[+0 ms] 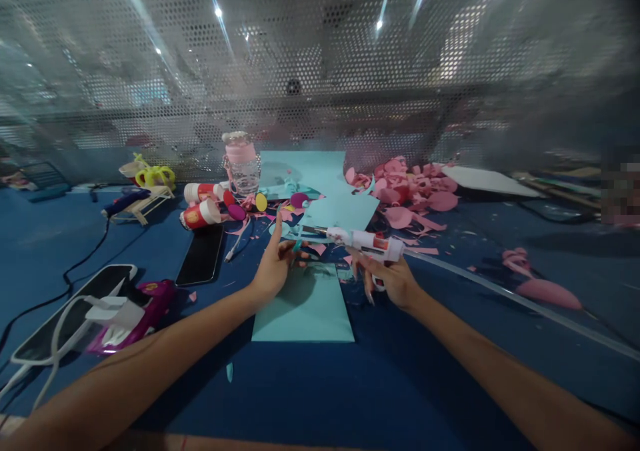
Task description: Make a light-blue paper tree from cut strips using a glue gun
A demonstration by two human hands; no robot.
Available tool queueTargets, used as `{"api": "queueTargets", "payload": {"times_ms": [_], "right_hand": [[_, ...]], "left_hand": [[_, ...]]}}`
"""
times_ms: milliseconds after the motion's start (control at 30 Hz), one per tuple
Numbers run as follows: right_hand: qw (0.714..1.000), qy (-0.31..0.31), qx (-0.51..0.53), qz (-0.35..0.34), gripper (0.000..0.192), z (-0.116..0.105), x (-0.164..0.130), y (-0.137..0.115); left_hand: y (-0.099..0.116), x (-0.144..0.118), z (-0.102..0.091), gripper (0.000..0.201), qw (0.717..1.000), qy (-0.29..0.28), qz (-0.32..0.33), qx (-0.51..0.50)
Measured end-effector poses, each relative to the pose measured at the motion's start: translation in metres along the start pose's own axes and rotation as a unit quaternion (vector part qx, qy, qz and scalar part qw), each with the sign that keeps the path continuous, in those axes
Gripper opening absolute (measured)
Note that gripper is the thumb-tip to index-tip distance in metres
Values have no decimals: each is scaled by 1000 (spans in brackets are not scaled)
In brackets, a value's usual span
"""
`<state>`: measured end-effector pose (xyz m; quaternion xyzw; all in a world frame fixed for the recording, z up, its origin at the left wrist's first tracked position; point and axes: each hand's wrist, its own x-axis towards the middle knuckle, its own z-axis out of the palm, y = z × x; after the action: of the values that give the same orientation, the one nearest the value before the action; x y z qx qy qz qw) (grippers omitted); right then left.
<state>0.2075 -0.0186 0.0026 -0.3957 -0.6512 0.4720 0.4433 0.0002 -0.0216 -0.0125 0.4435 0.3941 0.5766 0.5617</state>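
My right hand [393, 279] grips a white hot-glue gun [367, 242], its metal nozzle pointing left toward my left hand. My left hand [275, 264] pinches a small teal paper piece [299, 243] right at the nozzle tip. Both hands hover over a light-blue paper sheet [307, 307] lying on the blue table [350, 391]. A glue stick sticks out behind the gun to the right.
A black phone [201, 255] lies left of the sheet. Two white-and-red tubes [201, 213], a pink-lidded jar [242, 164], coloured paper circles and pink paper scraps [415, 191] lie behind. A second glue gun on a stand [131, 204] and a cabled device [75, 317] sit left.
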Motion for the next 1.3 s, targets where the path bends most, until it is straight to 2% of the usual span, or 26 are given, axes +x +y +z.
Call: {"api": "queueTargets", "payload": {"times_ms": [100,200,300,500,667,767,933,1067,1300], "right_hand": [[1000,13,27,-1,39,-2,0,1],[999,15,52,2,39,-3,0,1],[997,17,69,2,40,-3,0,1],[998,15,63,-27,37,-1,-3,0],[998,-11,48,-28,40,4,-5,-3],[999,-11,-2,-39,36,6,-5,-3],[996,-17,-71,-54,36,9,-5,-1],[992,-4,-100,-73,36,10,-2,1],[984,0,-155,-86,37,8,0,12]], "left_hand": [[-1,2,-4,96,999,13,32,25],[1,4,-8,103,990,82,74,82],[4,5,-11,101,973,140,105,147],[1,9,-16,88,963,151,107,197],[1,7,-16,85,940,158,147,265],[2,6,-14,89,951,153,125,239],[-2,6,-7,97,990,94,45,96],[-2,5,-3,97,995,87,24,38],[-1,1,1,91,997,70,10,44]]}}
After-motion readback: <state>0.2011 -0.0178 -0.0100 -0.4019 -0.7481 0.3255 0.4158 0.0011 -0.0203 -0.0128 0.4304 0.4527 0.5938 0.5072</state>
